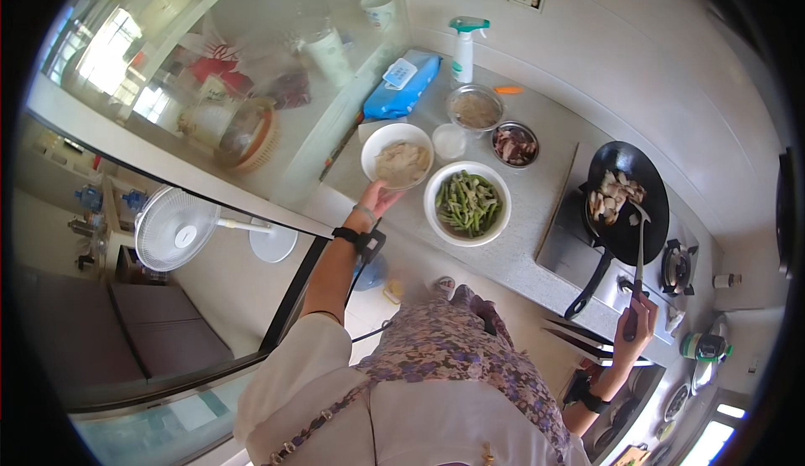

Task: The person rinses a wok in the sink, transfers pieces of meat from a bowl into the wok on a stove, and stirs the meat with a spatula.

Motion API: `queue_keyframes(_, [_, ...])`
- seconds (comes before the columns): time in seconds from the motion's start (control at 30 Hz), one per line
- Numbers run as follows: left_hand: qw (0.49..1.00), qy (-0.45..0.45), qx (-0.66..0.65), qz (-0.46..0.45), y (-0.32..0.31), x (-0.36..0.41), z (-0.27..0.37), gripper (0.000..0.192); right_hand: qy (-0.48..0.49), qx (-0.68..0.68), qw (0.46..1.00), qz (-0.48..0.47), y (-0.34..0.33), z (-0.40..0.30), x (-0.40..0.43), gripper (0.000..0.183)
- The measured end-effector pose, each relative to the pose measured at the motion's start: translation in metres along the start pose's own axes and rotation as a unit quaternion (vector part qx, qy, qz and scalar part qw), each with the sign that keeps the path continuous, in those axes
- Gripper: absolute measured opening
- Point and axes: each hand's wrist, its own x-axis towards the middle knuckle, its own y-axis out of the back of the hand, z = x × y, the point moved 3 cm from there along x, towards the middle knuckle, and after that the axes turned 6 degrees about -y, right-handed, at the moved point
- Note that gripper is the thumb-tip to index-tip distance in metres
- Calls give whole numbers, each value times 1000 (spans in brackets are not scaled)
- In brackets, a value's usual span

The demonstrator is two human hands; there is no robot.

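My left hand (380, 199) is at the near rim of a white bowl (366, 163), its fingers on the edge. Pale, thin slices (402, 163), possibly of a vegetable, lie in the bowl. At the right, my right hand (641, 324) grips the dark handle of a metal spatula (641, 246). The spatula's head is inside a black wok (648, 227), among browned pale pieces of food (613, 199). Tilted in view, the wok sits on the left burner of a gas stove (553, 240), with its handle towards me.
A white bowl of cut green vegetables (468, 203) stands between my hands on the counter (402, 221). Behind are a small white container (449, 141), a steel bowl of meat (516, 144), another bowl (475, 108), a wipes pack (402, 86) and a spray bottle (463, 54).
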Motion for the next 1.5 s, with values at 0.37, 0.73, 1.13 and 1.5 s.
queue_keyframes(0.37, [999,14,21,22,-35,25,3,46,8,-7,1000,-6,-7,-5,0,19])
queue_keyframes(0.73, [996,57,59,-41,-62,72,-1,41,39,-17,999,-16,-9,-16,5,21])
queue_keyframes(1.13, [881,1,449,-147,-41,-11,-66,64,22,-24,999,-20,-10,-17,4,20])
queue_keyframes(1.5, [959,111,252,-67,-13,-16,-112,33,12,4,999,-31,-9,-14,2,21])
